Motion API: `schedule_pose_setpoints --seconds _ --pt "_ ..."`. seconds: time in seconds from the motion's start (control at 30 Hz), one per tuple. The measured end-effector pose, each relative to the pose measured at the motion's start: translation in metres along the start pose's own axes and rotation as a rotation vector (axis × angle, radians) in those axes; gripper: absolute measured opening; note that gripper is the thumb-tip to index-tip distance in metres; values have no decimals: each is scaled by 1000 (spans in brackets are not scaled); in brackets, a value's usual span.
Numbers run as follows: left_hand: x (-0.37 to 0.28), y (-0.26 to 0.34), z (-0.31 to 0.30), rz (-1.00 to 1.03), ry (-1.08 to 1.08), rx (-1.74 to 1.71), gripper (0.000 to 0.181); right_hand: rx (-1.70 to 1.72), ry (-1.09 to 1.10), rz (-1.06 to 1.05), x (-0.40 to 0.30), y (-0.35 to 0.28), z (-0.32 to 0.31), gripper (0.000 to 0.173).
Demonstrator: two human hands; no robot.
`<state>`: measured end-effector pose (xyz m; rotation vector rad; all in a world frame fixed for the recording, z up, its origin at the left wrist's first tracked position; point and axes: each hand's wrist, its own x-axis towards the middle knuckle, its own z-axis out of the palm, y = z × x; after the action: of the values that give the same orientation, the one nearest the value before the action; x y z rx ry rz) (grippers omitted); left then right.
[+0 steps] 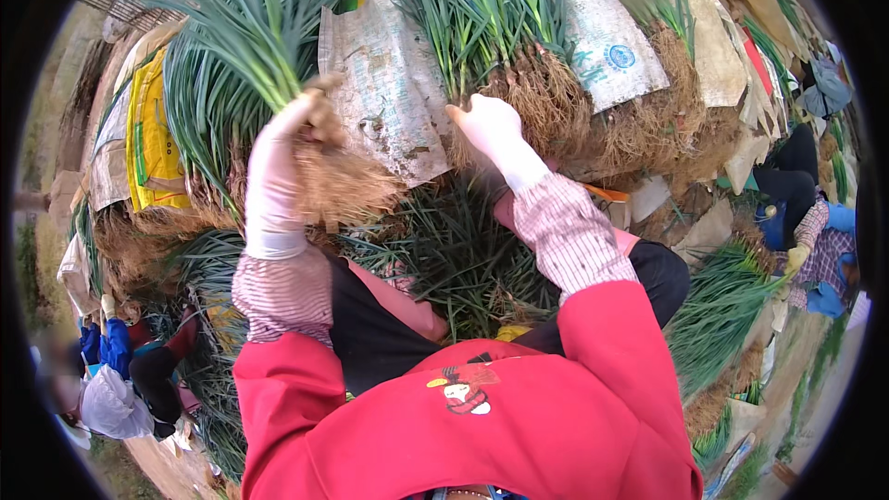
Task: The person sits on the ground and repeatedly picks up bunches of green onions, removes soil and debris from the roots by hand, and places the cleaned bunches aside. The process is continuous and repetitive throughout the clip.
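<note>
My left hand (316, 111), in a light glove, is closed around the stalks of a bunch of long green leafy plants (267, 48), likely scallions or leeks. Their leaves fan up and their brown roots hang blurred below the hand. My right hand (489, 121), gloved too, has its fingers at the stalks on the left end of a row of the same plants (486, 21); whether it grips any of them is not plain. A worn white woven sack (385, 83) lies between the hands, and a further leafy row (208, 90) lies left of it.
Loose green leaves (465, 257) cover the ground between my legs. More woven sacks (611, 35), one of them yellow (154, 132), lie over the heap. One co-worker (114, 375) sits at the lower left; another (826, 243) is at the right beside a pile of plants (722, 312).
</note>
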<state>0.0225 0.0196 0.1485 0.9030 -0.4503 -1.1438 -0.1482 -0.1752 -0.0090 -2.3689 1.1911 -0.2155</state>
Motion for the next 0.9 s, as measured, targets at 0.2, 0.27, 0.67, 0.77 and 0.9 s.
schedule_pose_setpoints --seconds 0.2,0.27,0.67,0.77,0.9 --pt "20 -112 -40 -240 159 332 30 -11 119 -170 -59 -50 -17 23" --pt "22 -135 -41 -290 174 284 29 -39 93 -349 -92 -57 -3 24" --pt "4 -103 -53 -329 59 265 30 407 189 -76 -57 -49 33 37" --pt "-3 -68 -49 -74 188 322 30 5 -182 -387 -89 12 55 34" --pt "-3 -59 -50 -71 129 187 31 -99 -321 -282 -68 -3 9 37"
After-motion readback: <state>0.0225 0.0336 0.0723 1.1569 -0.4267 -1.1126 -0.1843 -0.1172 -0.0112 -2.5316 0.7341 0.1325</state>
